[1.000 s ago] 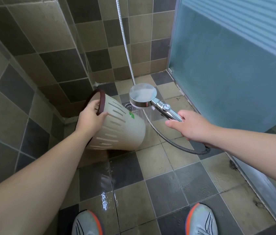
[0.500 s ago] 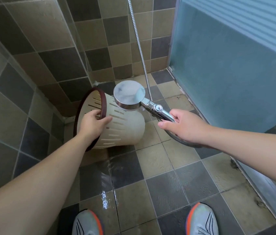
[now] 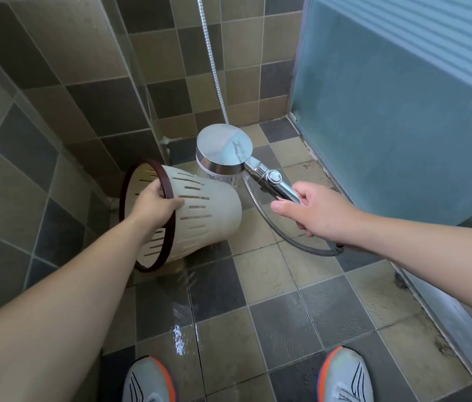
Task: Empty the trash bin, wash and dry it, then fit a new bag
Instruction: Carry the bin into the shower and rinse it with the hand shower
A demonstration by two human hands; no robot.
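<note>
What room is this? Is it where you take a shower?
Most likely yes, a shower area in a bathroom. A shower head on a metal hose is spraying a bin, the walls and wet floor are tiled, and a frosted glass panel closes one side.

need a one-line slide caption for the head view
Left hand tips the slotted trash bin by its rim while the right hand aims a running shower head at its side.

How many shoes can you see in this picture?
2. The left shoe is at the bottom edge, left of centre; the right shoe is at the bottom edge, right of centre. Both are partly cut off.
</note>
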